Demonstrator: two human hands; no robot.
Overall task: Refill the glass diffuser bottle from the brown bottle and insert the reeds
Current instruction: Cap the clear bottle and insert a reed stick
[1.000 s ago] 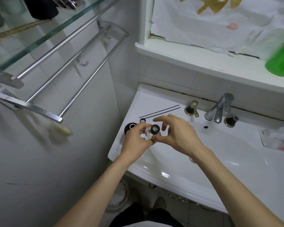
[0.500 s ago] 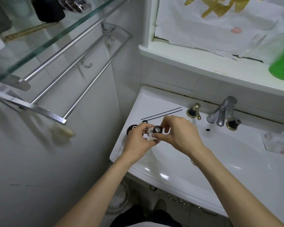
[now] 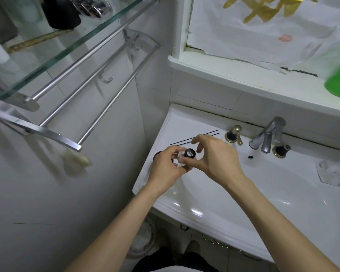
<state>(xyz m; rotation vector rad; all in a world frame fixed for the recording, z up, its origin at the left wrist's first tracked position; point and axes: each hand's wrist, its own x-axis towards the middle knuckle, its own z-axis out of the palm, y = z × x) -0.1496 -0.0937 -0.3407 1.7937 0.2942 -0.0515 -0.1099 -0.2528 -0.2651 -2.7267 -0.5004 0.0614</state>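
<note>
1. My left hand (image 3: 166, 165) gripped the glass diffuser bottle (image 3: 180, 160) round its body, fingers wrapped close, and held it over the near left corner of the sink (image 3: 165, 122).
2. My right hand (image 3: 214, 157) had thumb and forefinger curled in a narrow pinch round the black collar (image 3: 190, 153) on the bottle's neck, with the other fingers lifted clear.
3. The bottle was clear glass, short and squat. Its collar was a dark ring with an open mouth facing up at me.
4. The brown bottle (image 3: 157, 154) stood on the sink's left ledge just beyond my left knuckles, mostly hidden by them.
5. The reeds (image 3: 181, 141), two thin black sticks, lay side by side on the ledge just past my fingers and pointed toward the brass handle (image 3: 234, 134).
6. A crumpled packet (image 3: 334, 171) on the right ledge carried coloured print too blurred to read.
7. The wall closed in on the left. The basin lay open to the right, with the tap (image 3: 267, 134) at its far edge.
</note>
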